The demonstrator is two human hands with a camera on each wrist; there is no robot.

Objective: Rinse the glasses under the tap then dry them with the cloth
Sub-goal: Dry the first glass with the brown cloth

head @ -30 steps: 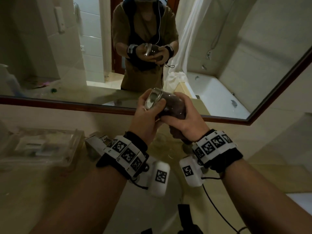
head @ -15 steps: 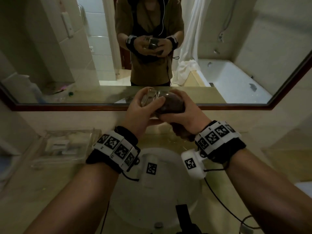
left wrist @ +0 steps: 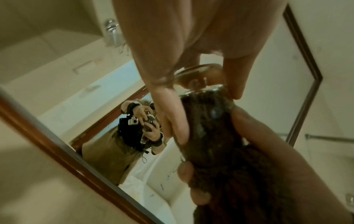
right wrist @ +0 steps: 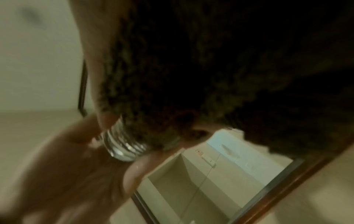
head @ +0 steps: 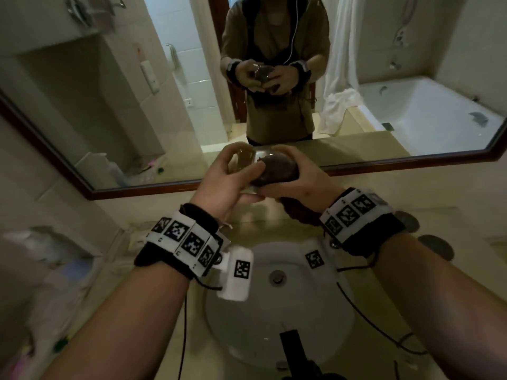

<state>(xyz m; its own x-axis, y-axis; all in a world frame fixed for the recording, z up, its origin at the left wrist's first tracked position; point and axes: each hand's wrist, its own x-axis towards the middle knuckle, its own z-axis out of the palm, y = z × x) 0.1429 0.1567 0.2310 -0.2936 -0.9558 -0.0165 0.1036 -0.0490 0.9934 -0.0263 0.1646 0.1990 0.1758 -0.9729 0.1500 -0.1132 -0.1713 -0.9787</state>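
The glass [head: 248,164] lies on its side, held up over the basin [head: 277,311] in front of the mirror [head: 109,111]. The left hand [head: 227,185] grips its base end, thumb and fingers [left wrist: 173,115] curled around the wall. The right hand [head: 299,182] has its fingers wrapped around the dark cloth [head: 277,170], which looks stuffed into the glass's mouth with its tail hanging below the palm.

To dry it well, I'd say twist the glass one way and the cloth the other, pressing the wad right to the bottom, then wipe the outside where the left fingers sit. Keep it over the basin; wet glass slips.

Compared with a second ago, the grip looks the same, but the hands sit lower against the mirror and the basin shows fully beneath them.
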